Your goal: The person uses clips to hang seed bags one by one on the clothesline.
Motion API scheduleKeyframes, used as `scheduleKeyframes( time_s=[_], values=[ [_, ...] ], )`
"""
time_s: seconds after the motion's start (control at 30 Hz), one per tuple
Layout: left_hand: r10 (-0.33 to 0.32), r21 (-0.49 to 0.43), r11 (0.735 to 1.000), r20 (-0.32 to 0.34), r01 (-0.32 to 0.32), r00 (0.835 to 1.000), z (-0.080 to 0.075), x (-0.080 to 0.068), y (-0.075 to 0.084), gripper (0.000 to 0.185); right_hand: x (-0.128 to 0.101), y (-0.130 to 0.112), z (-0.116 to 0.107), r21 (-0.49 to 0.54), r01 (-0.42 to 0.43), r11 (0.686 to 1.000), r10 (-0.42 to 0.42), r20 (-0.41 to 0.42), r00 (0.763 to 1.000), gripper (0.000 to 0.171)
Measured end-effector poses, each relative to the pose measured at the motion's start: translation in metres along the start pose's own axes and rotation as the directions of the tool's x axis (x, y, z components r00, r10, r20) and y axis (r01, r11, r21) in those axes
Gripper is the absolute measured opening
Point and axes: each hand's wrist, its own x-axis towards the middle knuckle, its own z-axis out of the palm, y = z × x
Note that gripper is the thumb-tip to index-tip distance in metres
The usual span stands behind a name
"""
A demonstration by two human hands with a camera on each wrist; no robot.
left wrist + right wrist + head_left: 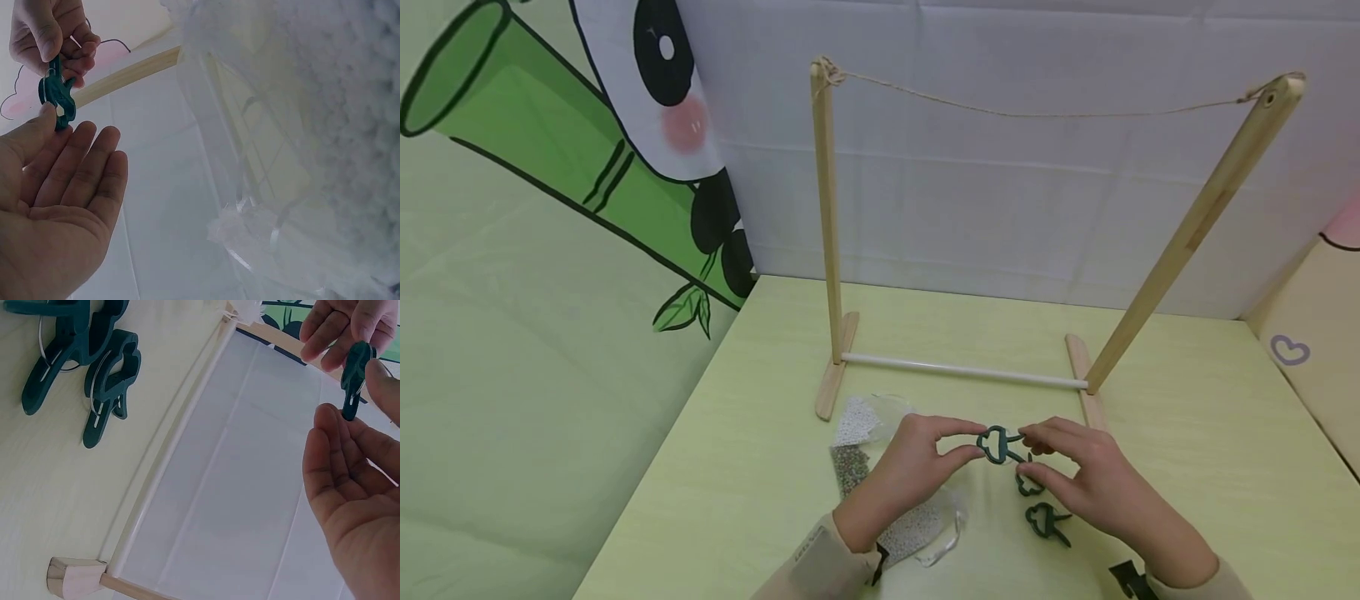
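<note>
Both hands hold one dark green plastic clip (998, 445) just above the table, in front of the wooden rack. My left hand (973, 442) pinches its rounded end between thumb and forefinger. My right hand (1026, 452) pinches the handle end. The left wrist view shows the clip (56, 94) between the left hand's thumb (37, 128) and the right hand (59, 53) above it, with the other left fingers straight. In the right wrist view the clip (354, 372) hangs between the left hand (340, 347) and the right hand (359, 403).
Two more green clips (1030, 485) (1048, 523) lie under my right hand, also the pair of clips (94, 369) seen from the right wrist. Clear bags of small beads (859, 419) (917, 527) lie by my left wrist. A wooden rack (827, 217) with a string (1037, 114) stands behind.
</note>
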Motion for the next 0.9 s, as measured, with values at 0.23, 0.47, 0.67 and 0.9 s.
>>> scheduleKeyframes(
  time_s=[0.23,0.47,0.67,0.9],
  values=[
    [0.013,0.026,1.0,0.031,-0.014,0.999,-0.001,-0.001,0.0,0.034,0.0,0.001,0.0,-0.015,0.008,1.0,-0.008,-0.017,1.0,0.016],
    [0.009,0.043,0.999,0.055,-0.011,0.998,-0.003,-0.002,0.0,0.036,0.001,0.0,-0.002,-0.028,-0.002,1.0,0.001,-0.017,1.0,0.011],
    [-0.035,0.049,0.998,0.008,0.035,0.999,-0.015,0.0,-0.007,0.035,-0.002,0.002,-0.002,-0.036,-0.013,0.999,0.011,-0.039,0.999,0.023],
    [-0.067,0.101,0.992,-0.1,0.077,0.993,-0.046,0.006,-0.027,0.031,-0.003,0.004,-0.004,-0.026,-0.021,0.999,0.02,-0.034,0.999,0.025]
  ],
)
